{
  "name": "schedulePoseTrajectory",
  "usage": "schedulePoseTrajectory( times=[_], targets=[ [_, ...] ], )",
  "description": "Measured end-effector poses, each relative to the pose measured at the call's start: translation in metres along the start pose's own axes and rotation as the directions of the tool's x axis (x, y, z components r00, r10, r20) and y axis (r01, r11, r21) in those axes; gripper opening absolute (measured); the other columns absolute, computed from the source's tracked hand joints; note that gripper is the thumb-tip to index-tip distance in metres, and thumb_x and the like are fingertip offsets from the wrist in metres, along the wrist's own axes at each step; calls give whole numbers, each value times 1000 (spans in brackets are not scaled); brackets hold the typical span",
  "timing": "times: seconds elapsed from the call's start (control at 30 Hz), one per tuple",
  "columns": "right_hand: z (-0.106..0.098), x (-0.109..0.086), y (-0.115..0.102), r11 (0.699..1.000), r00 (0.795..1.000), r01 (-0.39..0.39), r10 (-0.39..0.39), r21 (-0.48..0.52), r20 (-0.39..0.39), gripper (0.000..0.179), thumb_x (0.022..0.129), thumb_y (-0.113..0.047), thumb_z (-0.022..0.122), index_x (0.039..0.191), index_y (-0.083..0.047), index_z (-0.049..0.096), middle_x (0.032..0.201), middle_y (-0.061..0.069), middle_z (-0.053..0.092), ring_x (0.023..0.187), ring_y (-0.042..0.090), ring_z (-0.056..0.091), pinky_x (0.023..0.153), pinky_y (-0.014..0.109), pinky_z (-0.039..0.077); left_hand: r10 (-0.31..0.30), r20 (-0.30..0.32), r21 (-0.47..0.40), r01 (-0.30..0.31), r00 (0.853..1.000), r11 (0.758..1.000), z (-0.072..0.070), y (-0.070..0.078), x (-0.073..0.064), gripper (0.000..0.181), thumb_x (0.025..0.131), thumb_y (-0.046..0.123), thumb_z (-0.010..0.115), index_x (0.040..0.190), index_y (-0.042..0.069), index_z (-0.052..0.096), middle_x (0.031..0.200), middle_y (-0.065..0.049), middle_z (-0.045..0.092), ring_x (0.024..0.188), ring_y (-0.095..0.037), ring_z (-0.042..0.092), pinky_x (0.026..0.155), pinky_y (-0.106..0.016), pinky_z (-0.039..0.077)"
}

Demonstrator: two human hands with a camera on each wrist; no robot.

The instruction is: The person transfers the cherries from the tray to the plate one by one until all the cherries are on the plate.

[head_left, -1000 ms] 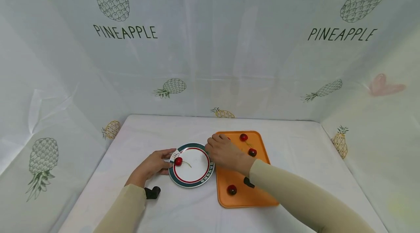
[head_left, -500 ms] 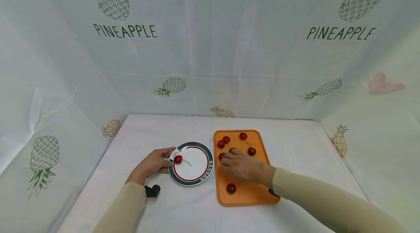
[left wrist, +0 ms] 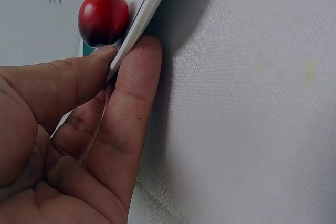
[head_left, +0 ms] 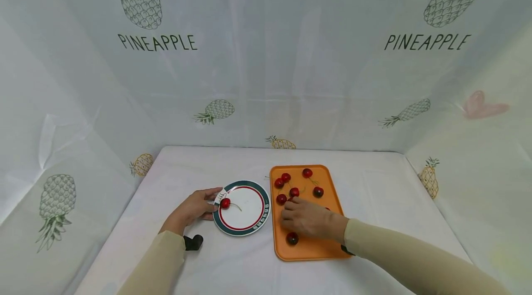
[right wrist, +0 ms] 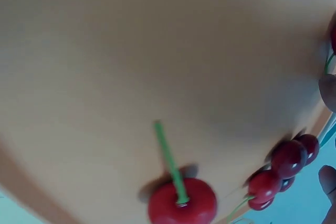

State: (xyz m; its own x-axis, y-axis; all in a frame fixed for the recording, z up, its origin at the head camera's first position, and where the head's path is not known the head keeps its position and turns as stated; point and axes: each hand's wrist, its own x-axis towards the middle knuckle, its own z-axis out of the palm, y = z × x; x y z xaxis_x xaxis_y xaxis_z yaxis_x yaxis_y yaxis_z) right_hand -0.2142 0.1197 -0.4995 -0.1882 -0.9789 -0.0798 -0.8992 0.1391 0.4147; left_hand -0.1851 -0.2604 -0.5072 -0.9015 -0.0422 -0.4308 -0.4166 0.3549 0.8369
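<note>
My left hand (head_left: 195, 207) pinches the left rim of a white plate (head_left: 249, 207) with a green border, thumb on top and fingers beneath. In the left wrist view, a red cherry (left wrist: 103, 18) lies on the plate just past the thumb. My right hand (head_left: 305, 219) is low over an orange tray (head_left: 307, 254), fingers pointing down. The right wrist view shows its fingertips apart at the right edge, close to a partly cut-off cherry (right wrist: 334, 38). Another cherry (right wrist: 184, 205) with a green stem lies on the tray.
Several cherries are grouped at the tray's back left, one cherry (head_left: 294, 192) among them. A darker cherry (head_left: 292, 238) lies near the front, and another cherry (head_left: 318, 192) on the right half. Tray and plate stand side by side on a white cloth (head_left: 232, 267).
My right hand has moved from beside the plate's right rim to the right and toward me over the tray, uncovering the back-left cherries. The left hand and plate stay put.
</note>
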Motion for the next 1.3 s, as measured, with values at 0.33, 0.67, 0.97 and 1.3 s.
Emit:
schedulePoseTrajectory(
  times=[0.33,0.67,0.97,1.3],
  targets=[
    [10,-21,1,997,997,-75,75,-2,-28,24,94,-32,82,116,-25,74,111,-8,63,102,15,49,86,26,47,-1,-11,14,1,1000,1000,0,-1,1,68,94,-7,70,156,16,53,152,-25,53,84,-21,70,74,-33,65],
    [13,-38,0,991,992,-118,121,55,-37,16,97,-27,79,111,-22,72,107,-5,59,100,17,48,91,30,50,1,-11,24,0,1000,1000,0,0,0,68,94,-7,70,156,14,52,152,-25,53,83,-20,70,74,-33,65],
    [15,-40,-4,987,984,-145,151,73,-93,16,101,-34,71,100,-20,61,95,-5,53,91,17,46,83,28,45,-2,-20,34,3,1000,999,0,-2,2,68,94,-6,71,156,16,53,151,-25,54,84,-21,69,73,-33,65],
    [12,-31,-4,971,966,-215,227,104,-125,20,102,-37,67,104,-19,59,92,-5,52,91,18,44,81,30,42,-1,-17,27,1,1000,1000,0,-3,2,68,94,-5,71,156,16,54,151,-24,54,83,-21,69,74,-33,65]
  ],
)
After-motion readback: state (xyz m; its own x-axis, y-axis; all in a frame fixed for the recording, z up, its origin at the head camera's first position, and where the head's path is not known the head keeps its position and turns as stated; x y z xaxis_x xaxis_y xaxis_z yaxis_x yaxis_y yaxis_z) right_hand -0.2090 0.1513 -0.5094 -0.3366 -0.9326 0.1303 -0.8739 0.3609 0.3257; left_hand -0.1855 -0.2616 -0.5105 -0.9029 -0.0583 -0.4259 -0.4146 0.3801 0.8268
